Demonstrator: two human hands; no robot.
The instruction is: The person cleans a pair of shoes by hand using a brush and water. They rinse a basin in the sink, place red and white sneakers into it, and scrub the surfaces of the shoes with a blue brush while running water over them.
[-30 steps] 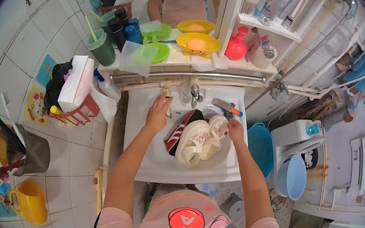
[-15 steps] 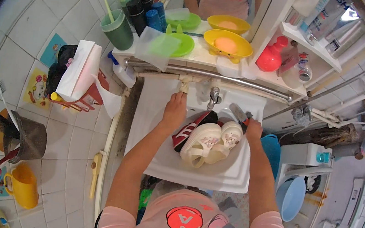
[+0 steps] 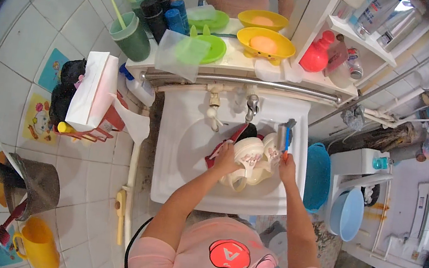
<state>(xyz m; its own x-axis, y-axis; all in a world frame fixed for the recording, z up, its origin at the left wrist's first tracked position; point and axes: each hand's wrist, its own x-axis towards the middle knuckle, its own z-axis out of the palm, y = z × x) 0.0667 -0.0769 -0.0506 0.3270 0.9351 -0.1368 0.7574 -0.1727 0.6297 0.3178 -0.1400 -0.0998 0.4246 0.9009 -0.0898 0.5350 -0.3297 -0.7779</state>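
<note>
Inside the white sink (image 3: 175, 188) lies a small heap of shoes. My left hand (image 3: 227, 160) grips the left side of a cream clog (image 3: 249, 152) with a strap and small charms on top. A second cream clog (image 3: 271, 149) sits against it on the right. Partly hidden behind the clogs and my fingers is a dark red and black shoe (image 3: 246, 133). My right hand (image 3: 287, 168) is closed round the orange end of a brush (image 3: 287, 138) with a blue handle, its head pointing away from me beside the right clog.
A beige tap (image 3: 213, 109) and a metal tap (image 3: 251, 109) stand at the sink's back edge. Behind runs a metal rail (image 3: 242, 84) below a shelf with yellow and green soap dishes (image 3: 264, 42). Blue basins (image 3: 318, 177) are to the right; a tissue pack (image 3: 93, 91) hangs left.
My left hand has left the beige tap and come down onto the cream clog. The right hand has shifted slightly left and nearer, and the brush now points straight away from me.
</note>
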